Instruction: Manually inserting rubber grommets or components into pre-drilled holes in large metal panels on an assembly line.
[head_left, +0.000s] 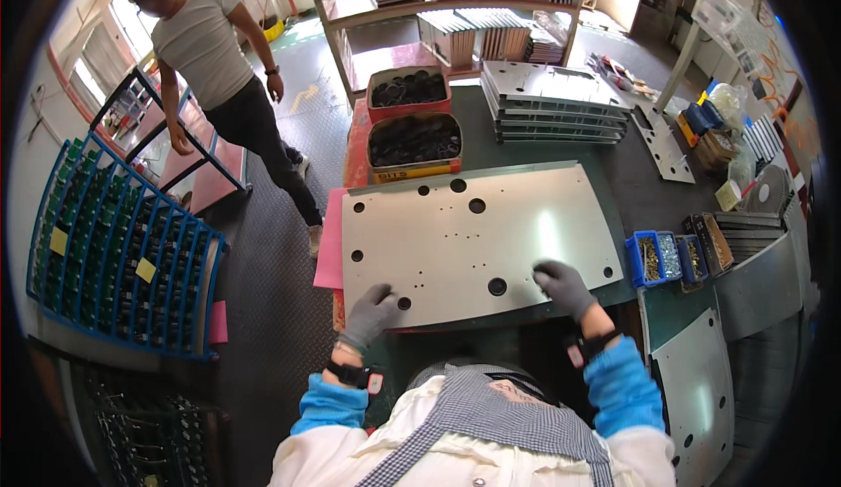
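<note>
A large pale metal panel [464,246] with round holes lies on the workbench in front of me; several of the holes look black inside. At the panel's front left, my left hand [372,314], in a grey glove, rests by a black-ringed hole [404,303] with the thumb apart from the fingers. My right hand [565,289], gloved as well, is over the front right part of the panel. Its fingers are bent and loosely apart, slightly blurred. Nothing shows in either hand; the fingers' undersides are hidden.
Two boxes of black round parts [413,139] stand behind the panel, beside stacked metal panels [556,102]. Blue bins of small hardware [653,259] sit at right. Another panel [696,391] leans at lower right. A person [215,49] walks at left near a blue rack [131,259].
</note>
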Demonstrator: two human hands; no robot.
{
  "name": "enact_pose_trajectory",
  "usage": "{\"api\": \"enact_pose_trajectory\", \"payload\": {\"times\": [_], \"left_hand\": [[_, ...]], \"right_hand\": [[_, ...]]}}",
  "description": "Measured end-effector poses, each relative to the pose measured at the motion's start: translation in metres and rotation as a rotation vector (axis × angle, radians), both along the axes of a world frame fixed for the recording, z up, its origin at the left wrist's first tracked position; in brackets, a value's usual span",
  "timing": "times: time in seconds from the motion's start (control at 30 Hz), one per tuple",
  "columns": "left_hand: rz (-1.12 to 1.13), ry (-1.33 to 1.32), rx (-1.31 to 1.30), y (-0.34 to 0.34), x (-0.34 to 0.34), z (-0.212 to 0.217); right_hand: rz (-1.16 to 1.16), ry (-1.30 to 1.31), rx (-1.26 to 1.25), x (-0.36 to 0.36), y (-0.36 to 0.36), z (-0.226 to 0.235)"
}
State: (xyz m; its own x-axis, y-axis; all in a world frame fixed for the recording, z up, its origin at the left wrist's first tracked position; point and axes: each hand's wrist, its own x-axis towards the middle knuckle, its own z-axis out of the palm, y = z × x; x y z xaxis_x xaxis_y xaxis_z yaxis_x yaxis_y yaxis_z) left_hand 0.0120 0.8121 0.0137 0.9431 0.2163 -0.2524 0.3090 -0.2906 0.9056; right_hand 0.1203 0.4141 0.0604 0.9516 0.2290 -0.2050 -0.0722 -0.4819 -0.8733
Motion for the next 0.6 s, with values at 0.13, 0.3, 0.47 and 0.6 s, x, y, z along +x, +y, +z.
{"api": "enact_pose_trajectory", "payload": {"times": [0.13,0.3,0.47,0.6], "left_hand": [[0.306,0.036,0.350,0.025,-0.044,-0.005],[0.455,0.062,0.335,0.024,-0.065,-0.011],[0.487,-0.020,0.424,0.036,-0.049,-0.016],[0.538,0.109,0.240,0.088,-0.006,-0.024]], "right_hand": [[0.041,0.058,0.135,0.105,0.092,0.017],[-0.022,0.115,0.411,0.207,0.181,0.024],[-0.038,-0.155,-0.003,0.220,0.198,0.011],[0.477,-0.089,-0.136,0.147,0.118,-0.007]]}}
